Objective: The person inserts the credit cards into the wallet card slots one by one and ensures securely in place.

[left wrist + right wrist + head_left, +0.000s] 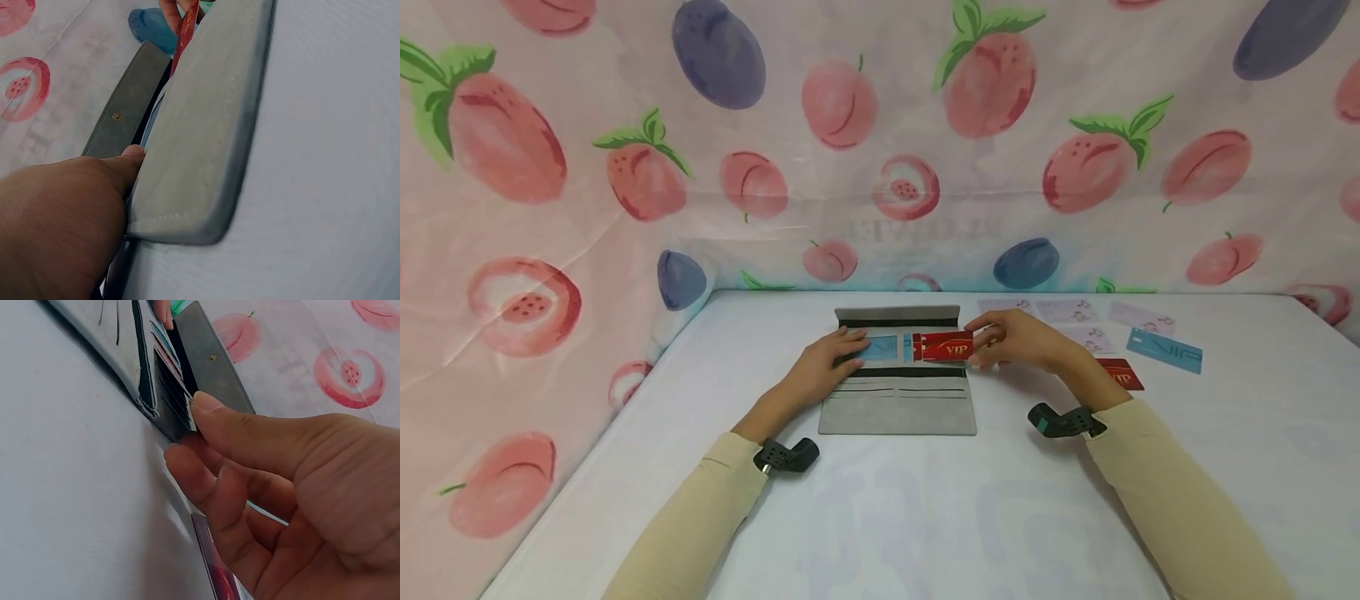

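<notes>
A grey wallet (897, 417) lies unfolded on the white table, with black edges and card slots inside. Across its middle sit a blue card (880, 347) on the left and a red VIP card (945, 347) on the right. My left hand (820, 367) rests on the wallet's left side, fingers extended over the blue card's left end. In the left wrist view its thumb (132, 153) presses by the wallet's edge. My right hand (1018, 340) pinches the right end of the red VIP card between thumb and fingers, at the wallet's right edge.
Right of the wallet, beyond my right hand, lie another blue card (1165, 350), another red VIP card (1122, 373) and several pale pink printed slips (1067, 311). A fruit-patterned cloth (880, 167) hangs behind the table (880, 508).
</notes>
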`<state>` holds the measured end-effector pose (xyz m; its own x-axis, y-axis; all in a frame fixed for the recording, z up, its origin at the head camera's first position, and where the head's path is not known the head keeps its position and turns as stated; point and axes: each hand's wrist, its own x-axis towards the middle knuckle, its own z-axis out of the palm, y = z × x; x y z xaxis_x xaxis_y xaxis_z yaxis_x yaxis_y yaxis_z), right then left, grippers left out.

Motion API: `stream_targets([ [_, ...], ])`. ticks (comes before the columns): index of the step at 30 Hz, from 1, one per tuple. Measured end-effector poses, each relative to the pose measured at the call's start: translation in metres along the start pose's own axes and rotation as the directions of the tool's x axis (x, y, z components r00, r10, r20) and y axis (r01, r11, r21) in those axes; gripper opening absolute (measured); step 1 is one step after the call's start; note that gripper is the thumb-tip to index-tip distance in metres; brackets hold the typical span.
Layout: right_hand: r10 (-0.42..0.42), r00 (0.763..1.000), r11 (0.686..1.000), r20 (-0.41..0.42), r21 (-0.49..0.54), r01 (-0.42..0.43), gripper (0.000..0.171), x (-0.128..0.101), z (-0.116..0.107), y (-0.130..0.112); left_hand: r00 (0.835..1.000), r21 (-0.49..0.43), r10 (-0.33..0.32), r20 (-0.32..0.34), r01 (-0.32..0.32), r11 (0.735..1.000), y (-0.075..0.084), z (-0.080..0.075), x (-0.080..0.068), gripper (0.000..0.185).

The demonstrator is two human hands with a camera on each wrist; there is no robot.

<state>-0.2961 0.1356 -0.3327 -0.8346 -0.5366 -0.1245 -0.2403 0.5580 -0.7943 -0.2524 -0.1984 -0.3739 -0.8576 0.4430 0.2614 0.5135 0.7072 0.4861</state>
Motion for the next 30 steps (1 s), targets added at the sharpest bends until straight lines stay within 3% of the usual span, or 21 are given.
stream_targets([
  [14,-0.070,0.994,0.984,-0.085,-0.171,0.055,0.053,0.003,0.008,0.002,1.000,0.003,0.003,0.000,-0.003,1.000,0.003,-0.001,-0.001,0.043],
  [30,-0.168,0.982,0.963,-0.091,-0.228,0.144,0.051,0.008,0.016,-0.001,1.000,-0.003,0.000,-0.003,0.000,1.000,0.000,0.001,0.000,0.041],
])
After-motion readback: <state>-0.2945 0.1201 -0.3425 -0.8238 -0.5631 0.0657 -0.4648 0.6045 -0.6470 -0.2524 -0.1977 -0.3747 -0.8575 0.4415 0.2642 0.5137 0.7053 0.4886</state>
